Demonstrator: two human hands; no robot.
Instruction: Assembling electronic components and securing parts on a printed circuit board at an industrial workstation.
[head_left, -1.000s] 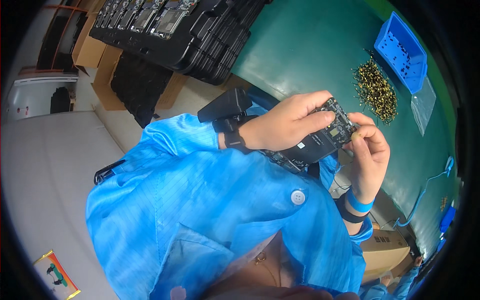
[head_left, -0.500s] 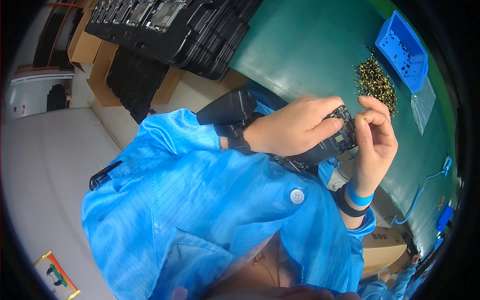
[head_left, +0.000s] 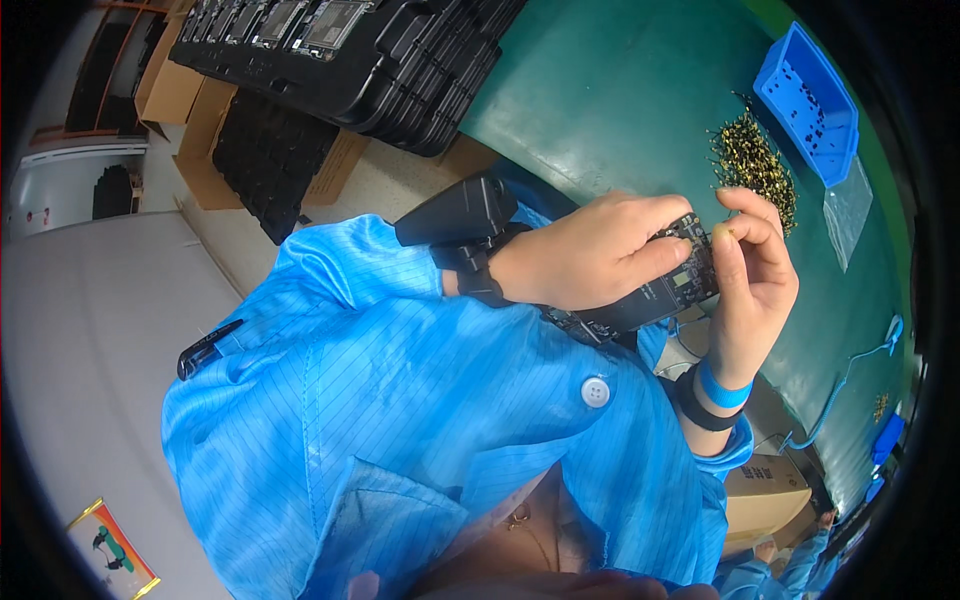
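My left hand [head_left: 590, 255] is closed on a dark circuit board [head_left: 655, 300], thumb on its face, fingers mostly hidden behind. The board is held tilted in front of my chest, its populated end toward my right hand. My right hand [head_left: 755, 260] is pinched at that end of the board, thumb against forefinger. Whatever sits between those fingertips is too small to make out. Beyond the right hand, on the green table mat [head_left: 600, 90], lies a heap of small brass-and-black parts [head_left: 755, 165].
A blue bin [head_left: 808, 110] with a few dark bits stands behind the heap, beside a clear plastic bag [head_left: 848, 220]. Stacked black trays [head_left: 400, 90] bear several boards at upper left. A blue cord [head_left: 835, 390] lies on the mat's right. Another person's blue sleeve [head_left: 750, 578] shows at lower right.
Hardly anything differs. Both hands and the board stay in place, with only a slight shift of the right fingertips at the board's end.
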